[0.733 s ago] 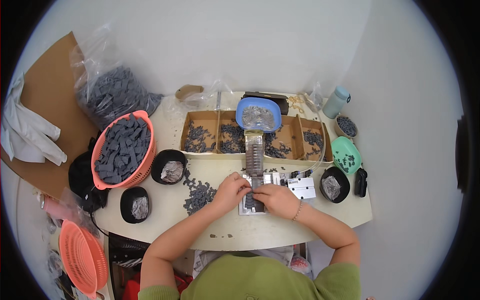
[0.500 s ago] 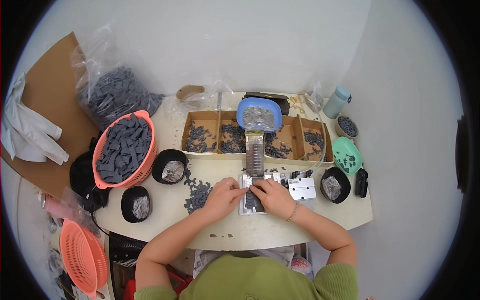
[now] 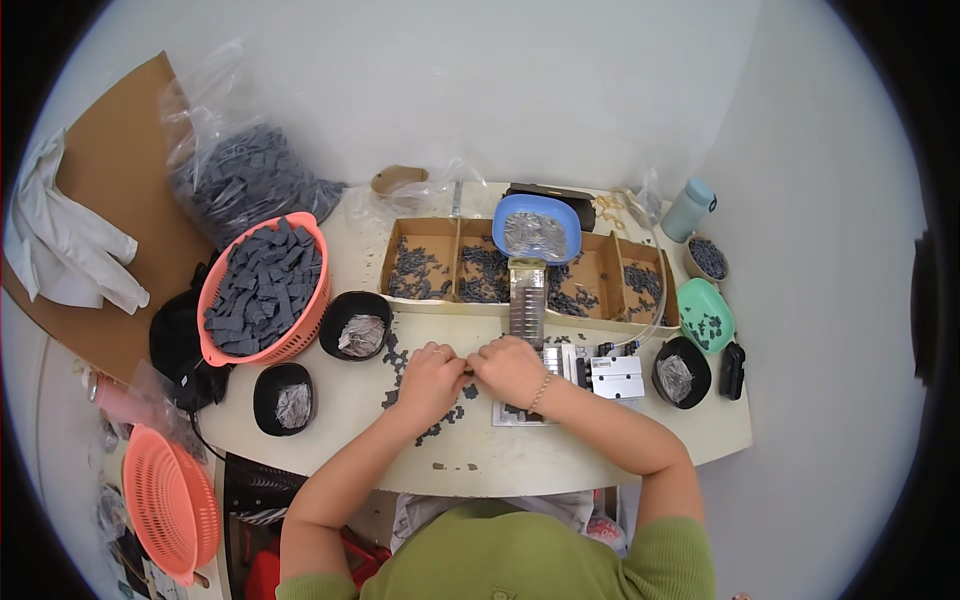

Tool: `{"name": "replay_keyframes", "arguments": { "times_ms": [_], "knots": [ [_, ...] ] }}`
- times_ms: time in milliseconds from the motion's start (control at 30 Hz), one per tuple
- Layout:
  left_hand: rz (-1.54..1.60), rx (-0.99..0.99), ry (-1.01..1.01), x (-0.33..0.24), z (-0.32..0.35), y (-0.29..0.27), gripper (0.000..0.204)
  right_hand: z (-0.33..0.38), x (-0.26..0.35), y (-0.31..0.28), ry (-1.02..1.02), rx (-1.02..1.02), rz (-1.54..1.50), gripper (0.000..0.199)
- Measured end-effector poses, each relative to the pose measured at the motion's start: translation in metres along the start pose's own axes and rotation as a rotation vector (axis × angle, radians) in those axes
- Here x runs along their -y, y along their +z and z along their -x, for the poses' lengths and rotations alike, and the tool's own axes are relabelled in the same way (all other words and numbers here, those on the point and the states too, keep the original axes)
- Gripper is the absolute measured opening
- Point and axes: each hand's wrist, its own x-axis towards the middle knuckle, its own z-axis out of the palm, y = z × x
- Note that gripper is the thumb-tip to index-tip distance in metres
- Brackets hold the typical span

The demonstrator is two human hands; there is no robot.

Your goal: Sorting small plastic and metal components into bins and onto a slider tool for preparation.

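Note:
My left hand (image 3: 432, 382) and my right hand (image 3: 508, 372) meet fingertip to fingertip, just left of a small metal fixture (image 3: 520, 416). Both are closed in a pinch. Whatever lies between the fingertips is too small to make out. Under and around my left hand, small dark grey plastic pieces (image 3: 440, 428) lie loose on the table. My right wrist covers part of the fixture, which has a clear upright magazine (image 3: 527, 310) behind it and a silver pneumatic cylinder (image 3: 615, 378) at its right.
Behind stands a divided cardboard tray (image 3: 420, 228) of grey pieces, with a blue bowl (image 3: 537, 228) of metal strips over it. Black bowls (image 3: 333, 345) flank the work area. A coral basket (image 3: 318, 290) of grey parts is at left; a green dish (image 3: 722, 335) and bottle (image 3: 687, 212) are at right.
Both hands have moved left from over the fixture and now touch above the table beside it, over the loose pieces. The whole view has shifted slightly.

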Motion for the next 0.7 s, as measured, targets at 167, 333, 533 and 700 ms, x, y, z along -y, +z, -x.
{"name": "replay_keyframes", "arguments": {
  "times_ms": [167,333,533,700],
  "knots": [
    [-0.035,0.072,0.067,-0.001,-0.005,0.016,0.007,0.028,-0.03,-0.026,0.278,-0.145,-0.398,0.01],
    [0.104,-0.071,0.149,-0.026,-0.023,0.018,0.008,0.056,-0.041,-0.036,0.248,-0.123,-0.479,0.013],
    [0.01,0.011,0.249,-0.035,-0.019,0.037,0.016,0.055,-0.034,-0.019,0.249,-0.236,-0.419,0.015],
    [-0.057,0.036,0.268,-0.049,-0.018,0.016,0.033,0.055,-0.032,-0.003,0.123,-0.264,-0.158,0.013]
  ]
}}
